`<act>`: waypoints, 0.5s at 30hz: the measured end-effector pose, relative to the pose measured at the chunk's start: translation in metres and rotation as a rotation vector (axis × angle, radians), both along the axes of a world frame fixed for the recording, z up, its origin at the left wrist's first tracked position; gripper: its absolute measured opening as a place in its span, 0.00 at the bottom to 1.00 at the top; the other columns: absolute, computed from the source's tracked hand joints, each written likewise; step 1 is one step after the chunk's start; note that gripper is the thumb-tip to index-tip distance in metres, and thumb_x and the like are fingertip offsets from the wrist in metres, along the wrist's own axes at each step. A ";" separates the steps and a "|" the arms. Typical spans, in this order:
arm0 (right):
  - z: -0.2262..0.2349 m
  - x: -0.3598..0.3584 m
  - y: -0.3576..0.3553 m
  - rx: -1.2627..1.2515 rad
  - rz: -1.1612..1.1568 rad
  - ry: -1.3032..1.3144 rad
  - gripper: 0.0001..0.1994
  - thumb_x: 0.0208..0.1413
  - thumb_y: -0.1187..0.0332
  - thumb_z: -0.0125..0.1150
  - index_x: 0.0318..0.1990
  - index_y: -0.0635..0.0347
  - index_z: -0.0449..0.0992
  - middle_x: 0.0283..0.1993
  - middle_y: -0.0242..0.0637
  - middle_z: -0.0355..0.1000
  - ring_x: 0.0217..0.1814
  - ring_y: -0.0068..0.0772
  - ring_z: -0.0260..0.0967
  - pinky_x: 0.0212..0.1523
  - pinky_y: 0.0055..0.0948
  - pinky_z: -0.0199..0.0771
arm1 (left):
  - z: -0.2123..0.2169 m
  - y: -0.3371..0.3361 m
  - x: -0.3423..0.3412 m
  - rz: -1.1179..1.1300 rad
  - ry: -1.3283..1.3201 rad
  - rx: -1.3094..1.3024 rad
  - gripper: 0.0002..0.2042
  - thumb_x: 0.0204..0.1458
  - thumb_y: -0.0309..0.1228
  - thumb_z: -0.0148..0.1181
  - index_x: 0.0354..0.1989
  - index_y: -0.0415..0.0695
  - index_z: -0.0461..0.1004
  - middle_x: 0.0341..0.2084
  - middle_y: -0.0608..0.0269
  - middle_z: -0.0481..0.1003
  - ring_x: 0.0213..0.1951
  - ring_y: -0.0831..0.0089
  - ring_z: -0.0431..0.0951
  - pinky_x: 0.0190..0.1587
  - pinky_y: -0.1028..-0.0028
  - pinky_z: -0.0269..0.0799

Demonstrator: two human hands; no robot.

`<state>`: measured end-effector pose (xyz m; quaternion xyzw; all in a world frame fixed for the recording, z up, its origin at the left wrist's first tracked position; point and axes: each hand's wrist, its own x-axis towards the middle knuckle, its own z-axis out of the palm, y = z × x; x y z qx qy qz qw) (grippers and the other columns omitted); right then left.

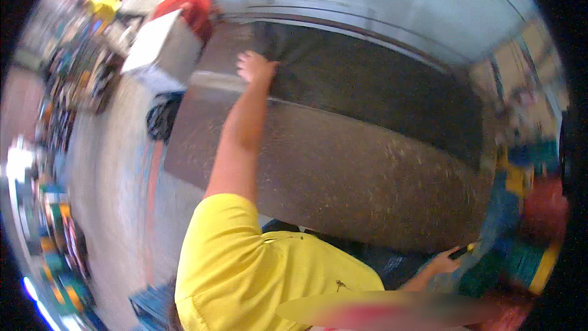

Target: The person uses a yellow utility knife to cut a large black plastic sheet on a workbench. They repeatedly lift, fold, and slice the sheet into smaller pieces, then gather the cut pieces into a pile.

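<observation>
A long sheet of dark material (380,98) lies along the far half of a brown, worn table (343,171). My left arm stretches out across the table. At the sheet's left end is my left hand (256,67), its fingers spread and nothing visible in them. A pale strip (217,81) runs across the tabletop beside that hand. Down by the table's near right corner, my right hand (444,262) is closed around a small black and yellow tool (460,251). Blur hides what kind of tool it is.
Behind the table rises a pale wall (392,0). A white box (160,43) with something red (190,12) stands past the left end, near a black bag (163,116). Blue crates (153,306) sit at lower left. Colourful stacked goods (533,208) crowd the right.
</observation>
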<state>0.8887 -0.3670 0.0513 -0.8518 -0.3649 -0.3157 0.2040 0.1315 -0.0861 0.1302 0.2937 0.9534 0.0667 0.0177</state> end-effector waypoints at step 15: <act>-0.004 0.044 0.274 -0.052 0.424 0.166 0.24 0.55 0.63 0.59 0.56 0.67 0.68 0.54 0.53 0.71 0.54 0.52 0.69 0.55 0.40 0.69 | -0.008 -0.094 -0.032 -0.149 -0.562 0.446 0.28 0.40 0.46 0.70 0.43 0.35 0.76 0.38 0.47 0.78 0.41 0.58 0.79 0.46 0.64 0.73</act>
